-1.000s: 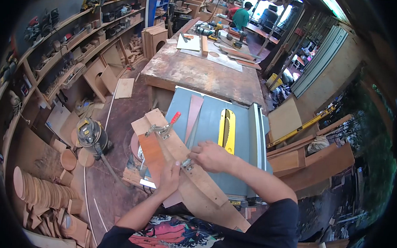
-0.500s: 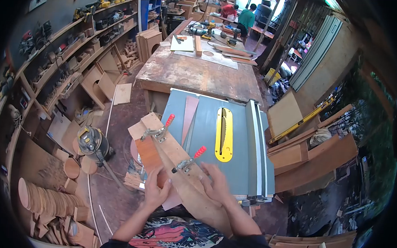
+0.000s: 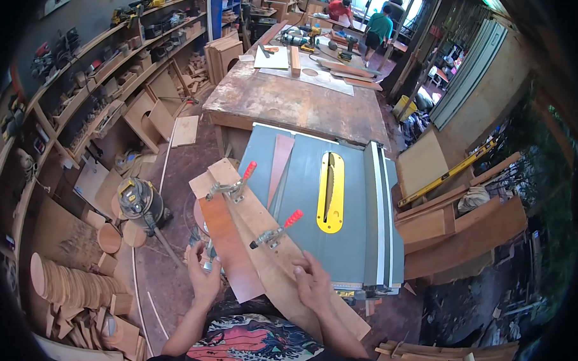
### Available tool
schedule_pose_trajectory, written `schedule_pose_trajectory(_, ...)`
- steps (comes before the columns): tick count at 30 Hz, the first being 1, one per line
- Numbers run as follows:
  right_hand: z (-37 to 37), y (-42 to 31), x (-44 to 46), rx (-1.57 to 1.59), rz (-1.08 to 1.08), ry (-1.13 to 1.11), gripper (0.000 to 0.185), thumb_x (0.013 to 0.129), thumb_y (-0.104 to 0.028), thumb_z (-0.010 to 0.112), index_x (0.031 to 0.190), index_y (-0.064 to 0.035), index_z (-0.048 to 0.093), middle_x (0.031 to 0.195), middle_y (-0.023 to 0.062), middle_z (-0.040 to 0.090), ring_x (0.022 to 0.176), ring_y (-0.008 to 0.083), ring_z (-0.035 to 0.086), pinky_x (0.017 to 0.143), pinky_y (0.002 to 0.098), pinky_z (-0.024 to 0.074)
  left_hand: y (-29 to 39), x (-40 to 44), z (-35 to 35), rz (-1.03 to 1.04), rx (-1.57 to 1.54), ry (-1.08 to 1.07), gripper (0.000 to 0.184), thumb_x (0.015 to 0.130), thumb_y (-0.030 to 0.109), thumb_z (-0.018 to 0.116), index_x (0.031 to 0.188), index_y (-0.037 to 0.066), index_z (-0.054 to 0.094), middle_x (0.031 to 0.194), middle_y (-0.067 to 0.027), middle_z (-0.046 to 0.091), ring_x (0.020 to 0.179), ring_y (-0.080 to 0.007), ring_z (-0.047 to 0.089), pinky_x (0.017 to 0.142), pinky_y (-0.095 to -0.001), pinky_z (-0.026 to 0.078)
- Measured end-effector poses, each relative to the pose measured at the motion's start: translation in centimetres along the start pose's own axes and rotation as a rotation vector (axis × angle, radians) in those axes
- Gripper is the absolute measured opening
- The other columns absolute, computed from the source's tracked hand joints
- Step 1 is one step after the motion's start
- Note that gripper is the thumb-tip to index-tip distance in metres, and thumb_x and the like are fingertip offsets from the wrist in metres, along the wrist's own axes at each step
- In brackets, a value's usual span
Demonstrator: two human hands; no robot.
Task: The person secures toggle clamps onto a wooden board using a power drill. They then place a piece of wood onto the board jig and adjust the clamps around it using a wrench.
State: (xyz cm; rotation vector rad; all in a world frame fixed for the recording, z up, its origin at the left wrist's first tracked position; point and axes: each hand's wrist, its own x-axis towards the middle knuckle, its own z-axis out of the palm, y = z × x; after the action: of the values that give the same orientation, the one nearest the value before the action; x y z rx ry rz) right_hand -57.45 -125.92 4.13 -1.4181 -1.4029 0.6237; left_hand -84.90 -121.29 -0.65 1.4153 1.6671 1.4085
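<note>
A long wooden jig (image 3: 256,217) with two red-handled toggle clamps (image 3: 277,231) lies slantwise over the left front of the table saw (image 3: 302,174). Along its left side sits a reddish-brown wooden board (image 3: 226,242), narrowing against the jig. My left hand (image 3: 204,276) is just left of that board, apart from it, fingers spread and curved with nothing visible in them. At the jig's right edge, my right hand (image 3: 312,283) is loosely bent with fingers apart; whether it touches the wood is unclear. A thin tapered wood strip (image 3: 281,161) rests on the saw top.
The saw blade shows in its yellow insert (image 3: 330,195), with the rip fence (image 3: 378,209) to its right. Behind stands a wooden workbench (image 3: 291,107) bearing drills and boards. A shop vacuum (image 3: 139,197) is on the floor at left. Two people work far back.
My left hand has come off the reddish-brown board and moved left, uncovering its lower end. My right hand has shifted slightly down along the jig. The view has moved a little.
</note>
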Motion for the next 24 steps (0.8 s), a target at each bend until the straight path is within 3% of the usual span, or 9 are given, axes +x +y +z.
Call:
schedule_pose_trajectory(9, -0.3, -0.7, -0.2, -0.078, -0.032, -0.124, 0.038, 0.099, -0.006, 0.063, 0.135, 0.0053, 0.059, 0.104, 0.0186, 0.075, 0.091, 0.0246, 0.074, 0.080, 0.0350, 0.0571, 4.1, -1.1, 0.3, 0.183, 0.079, -0.091, 0.051, 0.086, 0.006, 0.071, 0.134, -0.004, 0.056, 0.130, -0.0223, 0.059, 0.124, -0.0371, 0.056, 0.110, -0.0441, 0.042)
schedule_pose_trajectory(15, -0.9, -0.4, 0.2, -0.161, -0.143, -0.142, 0.029, 0.100, -0.008, 0.061, 0.127, 0.0025, 0.062, 0.102, 0.0181, 0.074, 0.088, 0.0319, 0.073, 0.080, 0.0384, 0.0566, 4.4, -1.7, 0.6, 0.144, 0.061, -0.185, 0.042, 0.089, 0.008, 0.072, 0.128, -0.004, 0.061, 0.122, -0.0220, 0.063, 0.115, -0.0366, 0.063, 0.102, -0.0422, 0.048)
schedule_pose_trajectory(18, -1.8, -0.8, 1.9, -0.157, -0.138, -0.283, 0.026, 0.100, -0.007, 0.062, 0.124, 0.0016, 0.064, 0.101, 0.0187, 0.073, 0.090, 0.0362, 0.072, 0.081, 0.0399, 0.0562, 5.5, -1.5, 1.1, 0.256, 0.065, -0.224, 0.039, 0.092, 0.011, 0.072, 0.127, -0.004, 0.062, 0.119, -0.0220, 0.065, 0.111, -0.0369, 0.065, 0.098, -0.0417, 0.050)
schedule_pose_trajectory(24, -1.2, -0.4, 3.4, -0.189, -0.219, -0.232, 0.024, 0.099, -0.006, 0.060, 0.122, 0.0024, 0.065, 0.099, 0.0197, 0.071, 0.089, 0.0367, 0.071, 0.079, 0.0400, 0.0556, 6.3, -1.2, 1.7, 0.328, 0.044, -0.261, 0.038, 0.095, 0.014, 0.072, 0.127, -0.004, 0.062, 0.119, -0.0226, 0.065, 0.110, -0.0374, 0.065, 0.097, -0.0416, 0.051)
